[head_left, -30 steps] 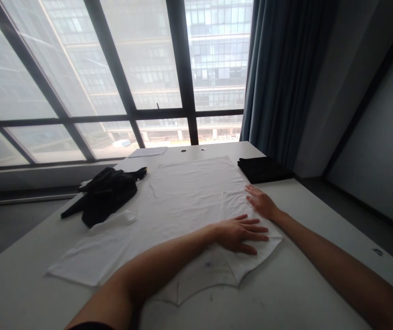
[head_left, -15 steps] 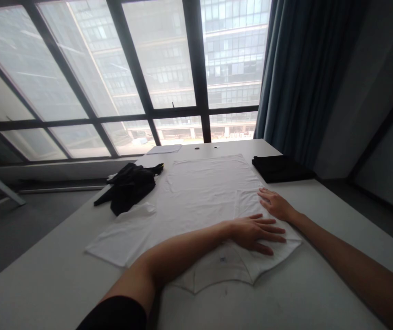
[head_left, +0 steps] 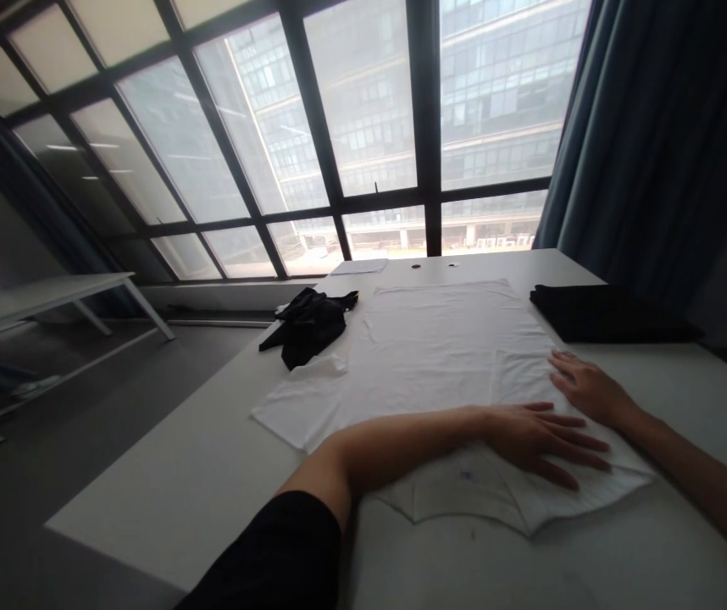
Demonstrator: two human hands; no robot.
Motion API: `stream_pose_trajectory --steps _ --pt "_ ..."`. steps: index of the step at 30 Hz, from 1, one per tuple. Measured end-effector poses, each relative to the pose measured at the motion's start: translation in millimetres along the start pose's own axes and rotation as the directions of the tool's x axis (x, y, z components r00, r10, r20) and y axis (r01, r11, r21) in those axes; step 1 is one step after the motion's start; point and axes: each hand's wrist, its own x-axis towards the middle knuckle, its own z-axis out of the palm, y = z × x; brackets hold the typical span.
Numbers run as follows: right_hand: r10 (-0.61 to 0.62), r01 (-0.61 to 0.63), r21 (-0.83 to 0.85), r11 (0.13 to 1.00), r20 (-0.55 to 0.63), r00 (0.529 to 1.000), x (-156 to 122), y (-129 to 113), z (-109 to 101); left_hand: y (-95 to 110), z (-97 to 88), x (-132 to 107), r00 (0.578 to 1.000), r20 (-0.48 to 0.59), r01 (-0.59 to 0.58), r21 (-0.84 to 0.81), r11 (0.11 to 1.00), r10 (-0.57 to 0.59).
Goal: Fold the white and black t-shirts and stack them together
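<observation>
A white T-shirt (head_left: 427, 347) lies spread out on a white table (head_left: 166, 491), its neckline toward me and its hem toward the window. My left hand (head_left: 545, 436) rests flat on the shirt near the right sleeve, fingers spread; the forearm crosses over the upper part of the shirt and hides some of it. Just beyond it, my right hand (head_left: 585, 385) touches the shirt's right edge with fingers stretched out. Neither hand grips the cloth.
A crumpled black garment (head_left: 316, 326) lies by the table's left edge, close to the left sleeve. Folded black cloth (head_left: 611, 313) sits at the right. A white sheet (head_left: 360, 266) is at the far end. Another table (head_left: 52, 292) stands at the left.
The view has swung to the left, so everything appears shifted right and the other table shows. Both hands stay flat at about the same places on the T-shirt.
</observation>
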Motion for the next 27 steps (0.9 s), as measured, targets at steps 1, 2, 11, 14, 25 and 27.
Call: stream_pose_trajectory --steps 1,2,11,14,25,27 --pt "0.066 -0.066 -0.018 0.998 -0.019 0.998 -0.1 -0.4 -1.0 0.4 -0.7 -0.6 1.0 -0.004 0.0 -0.006 1.0 0.0" --pt "0.132 -0.133 -0.028 0.991 -0.039 0.99 -0.1 -0.3 -2.0 0.8 -1.3 -1.2 1.0 -0.005 0.002 -0.015 1.0 -0.002" --pt "-0.114 0.118 0.063 0.991 -0.065 0.991 -1.1 -16.7 -14.5 -2.8 2.7 -2.1 1.0 -0.022 -0.002 -0.045 0.999 0.001" --pt "-0.112 0.113 -0.004 0.994 0.074 0.991 -1.6 -23.1 -10.1 -3.2 1.9 -2.0 1.0 -0.027 -0.01 -0.049 0.999 0.009" --pt "0.131 -0.126 0.062 0.99 -0.085 0.988 2.6 -10.9 -7.3 2.8 -6.5 -4.4 0.999 0.003 0.054 -0.15 0.987 -0.054" --pt "0.046 -0.042 0.096 0.995 -0.039 0.998 1.8 -14.0 -8.3 2.0 -6.1 -4.2 0.999 0.002 0.05 -0.143 0.988 -0.05"
